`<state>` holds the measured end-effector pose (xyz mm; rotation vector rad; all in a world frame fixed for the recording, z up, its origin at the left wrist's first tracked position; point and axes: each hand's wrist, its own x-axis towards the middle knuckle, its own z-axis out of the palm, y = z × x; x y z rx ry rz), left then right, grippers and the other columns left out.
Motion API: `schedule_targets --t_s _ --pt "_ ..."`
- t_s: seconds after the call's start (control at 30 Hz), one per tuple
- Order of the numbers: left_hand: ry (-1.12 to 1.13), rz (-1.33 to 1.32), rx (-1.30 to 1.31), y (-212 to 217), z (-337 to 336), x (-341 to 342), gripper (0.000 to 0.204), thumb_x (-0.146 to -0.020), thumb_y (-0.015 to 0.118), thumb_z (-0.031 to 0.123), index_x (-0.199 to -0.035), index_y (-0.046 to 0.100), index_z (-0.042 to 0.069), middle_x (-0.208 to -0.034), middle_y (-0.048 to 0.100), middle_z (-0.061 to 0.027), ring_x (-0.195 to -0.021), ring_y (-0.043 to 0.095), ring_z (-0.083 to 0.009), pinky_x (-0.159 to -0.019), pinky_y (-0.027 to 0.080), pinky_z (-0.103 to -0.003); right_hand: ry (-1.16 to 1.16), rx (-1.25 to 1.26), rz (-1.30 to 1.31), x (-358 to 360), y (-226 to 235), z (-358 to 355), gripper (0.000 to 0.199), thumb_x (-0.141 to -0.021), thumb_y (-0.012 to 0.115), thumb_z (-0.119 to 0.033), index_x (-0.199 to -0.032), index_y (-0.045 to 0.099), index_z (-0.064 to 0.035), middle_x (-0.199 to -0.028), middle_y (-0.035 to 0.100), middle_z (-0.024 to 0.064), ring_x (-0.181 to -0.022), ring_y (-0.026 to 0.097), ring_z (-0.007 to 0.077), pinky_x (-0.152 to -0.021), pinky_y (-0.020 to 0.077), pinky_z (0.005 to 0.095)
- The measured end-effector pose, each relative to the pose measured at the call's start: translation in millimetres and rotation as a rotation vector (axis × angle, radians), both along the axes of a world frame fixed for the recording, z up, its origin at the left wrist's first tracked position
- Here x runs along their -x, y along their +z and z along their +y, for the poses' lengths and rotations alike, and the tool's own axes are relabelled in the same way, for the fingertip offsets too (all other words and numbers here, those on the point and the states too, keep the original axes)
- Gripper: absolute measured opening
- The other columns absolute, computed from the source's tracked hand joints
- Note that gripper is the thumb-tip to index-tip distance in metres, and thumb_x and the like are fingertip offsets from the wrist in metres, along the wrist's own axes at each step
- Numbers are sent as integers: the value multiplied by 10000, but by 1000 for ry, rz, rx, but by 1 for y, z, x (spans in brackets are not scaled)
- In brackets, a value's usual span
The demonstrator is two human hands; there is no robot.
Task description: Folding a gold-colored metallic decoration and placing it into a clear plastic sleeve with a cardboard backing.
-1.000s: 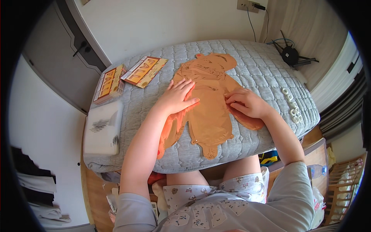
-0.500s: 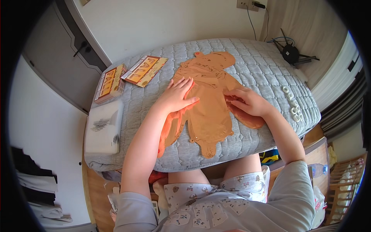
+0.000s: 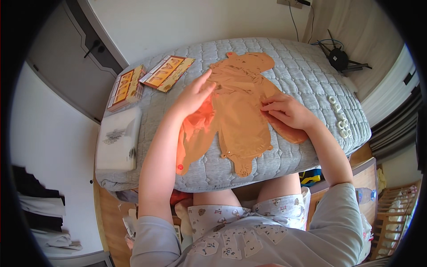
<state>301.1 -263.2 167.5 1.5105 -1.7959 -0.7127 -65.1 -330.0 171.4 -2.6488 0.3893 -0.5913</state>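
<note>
Flat, shiny and crinkled, a brown foil shape lies on the quilted mattress, red-orange down its left side. The left hand is open there; whether the right hand, fingers bent, pinches it, I can't tell.

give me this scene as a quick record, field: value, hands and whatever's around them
surface: grey quilted bed
foil: brown-orange, flat and creased, reddish at its left
left hand: open, fingers close together, at the foil's left edge
right hand: fingers bent, at the foil's right flap; grip unclear
left side: card stack, single card, white packet
right side: white rings
far right corner: black router
</note>
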Motion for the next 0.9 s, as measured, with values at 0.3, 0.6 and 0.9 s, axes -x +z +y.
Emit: schedule_targets --t_s 0.3,0.6,0.9 --pt "56 -4 -261 31 27 -20 767 -984 645 507 -1550 415 44 -1509 518 -200 -1373 532 -271 -1106 444 -378 15 -16 24 0 1 -4 267 -917 608 -45 -1151 726 3 -1229 671 207 -1141 630 370 -995 493 429" --pt "-8 -516 62 4 23 16 796 -885 733 502 -1528 475 111 -1579 450 -112 -1484 358 -303 -1212 278 -434 15 -3 59 -1 4 2 266 -918 623 -45 -1156 737 -18 -1253 653 202 -1159 617 366 -1005 483 430" --pt "-44 -465 30 1 16 12 909 -845 739 575 -1555 430 99 -1620 392 -99 -1520 297 -291 -1243 221 -438 38 -4 25 1 2 -5 271 -936 611 -46 -1177 730 -15 -1253 655 191 -1167 612 359 -1007 485 427"
